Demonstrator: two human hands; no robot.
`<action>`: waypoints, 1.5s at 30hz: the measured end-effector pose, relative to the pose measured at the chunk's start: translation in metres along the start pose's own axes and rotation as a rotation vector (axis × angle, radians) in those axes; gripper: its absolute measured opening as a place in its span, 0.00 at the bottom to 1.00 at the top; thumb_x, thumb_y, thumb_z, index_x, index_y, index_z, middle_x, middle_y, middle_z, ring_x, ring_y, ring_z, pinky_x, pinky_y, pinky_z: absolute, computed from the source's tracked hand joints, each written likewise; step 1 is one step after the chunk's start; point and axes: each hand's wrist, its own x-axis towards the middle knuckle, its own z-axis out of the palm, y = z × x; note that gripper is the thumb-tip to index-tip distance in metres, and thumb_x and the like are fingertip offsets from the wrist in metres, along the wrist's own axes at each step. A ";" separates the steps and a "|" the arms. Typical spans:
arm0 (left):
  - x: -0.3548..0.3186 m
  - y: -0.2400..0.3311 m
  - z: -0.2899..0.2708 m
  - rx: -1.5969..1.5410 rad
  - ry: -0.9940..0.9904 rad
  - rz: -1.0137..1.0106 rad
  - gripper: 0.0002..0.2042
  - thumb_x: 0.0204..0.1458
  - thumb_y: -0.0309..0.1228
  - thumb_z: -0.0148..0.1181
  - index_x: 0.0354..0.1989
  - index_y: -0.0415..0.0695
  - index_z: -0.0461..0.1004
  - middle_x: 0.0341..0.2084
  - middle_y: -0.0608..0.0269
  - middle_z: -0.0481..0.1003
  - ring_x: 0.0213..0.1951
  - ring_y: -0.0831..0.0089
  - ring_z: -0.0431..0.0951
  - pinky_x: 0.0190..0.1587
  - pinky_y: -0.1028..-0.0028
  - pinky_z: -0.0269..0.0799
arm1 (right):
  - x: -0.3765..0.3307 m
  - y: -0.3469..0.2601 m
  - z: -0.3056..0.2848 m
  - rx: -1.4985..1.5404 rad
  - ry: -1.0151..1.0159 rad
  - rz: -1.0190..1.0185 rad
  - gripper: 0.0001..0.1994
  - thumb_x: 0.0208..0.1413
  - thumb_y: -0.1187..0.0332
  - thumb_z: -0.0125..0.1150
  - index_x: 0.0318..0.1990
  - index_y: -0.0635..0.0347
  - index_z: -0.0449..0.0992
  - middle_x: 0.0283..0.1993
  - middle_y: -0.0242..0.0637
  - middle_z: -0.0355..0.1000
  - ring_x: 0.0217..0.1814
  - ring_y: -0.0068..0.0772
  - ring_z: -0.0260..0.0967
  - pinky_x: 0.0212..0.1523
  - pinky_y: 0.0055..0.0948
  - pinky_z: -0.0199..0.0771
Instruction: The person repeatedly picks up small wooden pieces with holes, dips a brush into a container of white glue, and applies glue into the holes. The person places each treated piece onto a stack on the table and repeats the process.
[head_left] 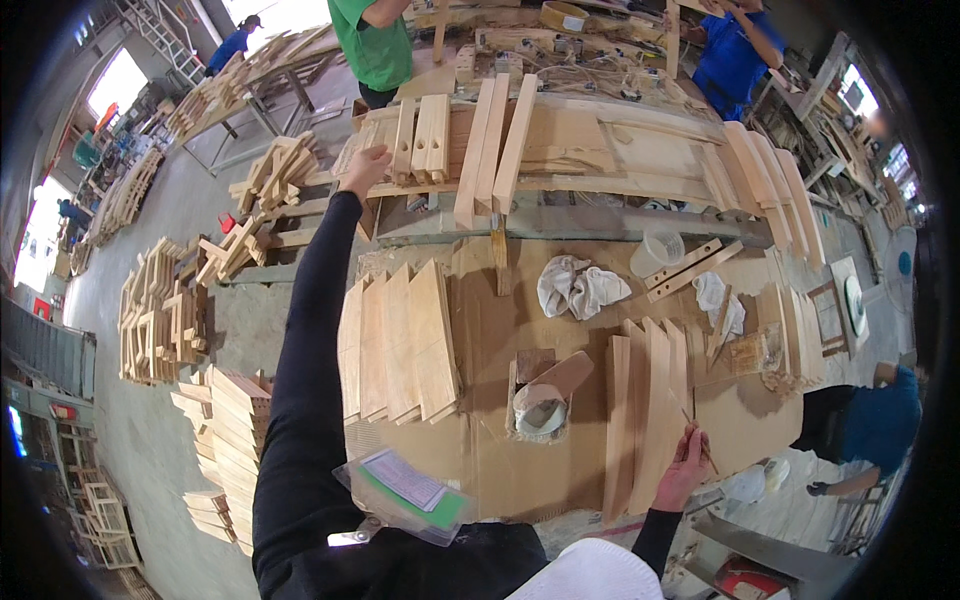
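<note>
My left hand [367,168] reaches far forward with its fingers curled, by the left end of a row of short wooden pieces with holes [431,138]. What it holds, if anything, I cannot make out. Low on the right, my right hand [683,468] pinches a thin stick [687,412]. Beside that hand, several long wooden slats [650,400] lie side by side on the cardboard [490,440]. A white-lined cup [541,415] with a wooden piece [556,376] across it sits mid-table. More slats [400,345] are fanned out under my left arm.
Crumpled white cloths [580,287], a clear plastic cup [657,253] and drilled wooden strips [695,270] lie beyond the cup. Long slats [497,145] bridge the far bench. Stacked wood [238,440] stands on the floor at left. Co-workers in green [372,45] and blue [738,62] are across; another [880,420] is at right.
</note>
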 end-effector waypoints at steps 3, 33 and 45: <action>-0.042 0.011 -0.026 -0.204 -0.074 -0.124 0.17 0.51 0.36 0.56 0.46 0.38 0.75 0.27 0.64 0.76 0.27 0.82 0.73 0.28 0.80 0.68 | -0.009 -0.013 0.005 0.015 0.019 -0.003 0.09 0.58 0.69 0.56 0.45 0.57 0.73 0.44 0.31 0.73 0.44 0.19 0.71 0.40 0.13 0.72; -1.050 -0.069 -0.011 0.180 0.437 -1.949 0.18 0.41 0.39 0.55 0.36 0.38 0.78 0.37 0.43 0.76 0.42 0.57 0.78 0.41 0.62 0.72 | -0.108 0.123 0.093 -0.847 -0.761 -0.671 0.25 0.61 0.50 0.42 0.55 0.61 0.64 0.53 0.45 0.68 0.53 0.42 0.67 0.54 0.40 0.67; -0.999 -0.018 0.045 0.115 0.243 -1.262 0.15 0.39 0.37 0.55 0.32 0.41 0.79 0.31 0.47 0.77 0.36 0.51 0.78 0.41 0.59 0.72 | -0.057 0.139 0.033 -1.103 -0.884 -0.750 0.28 0.59 0.48 0.44 0.56 0.62 0.62 0.53 0.47 0.67 0.53 0.45 0.66 0.53 0.40 0.68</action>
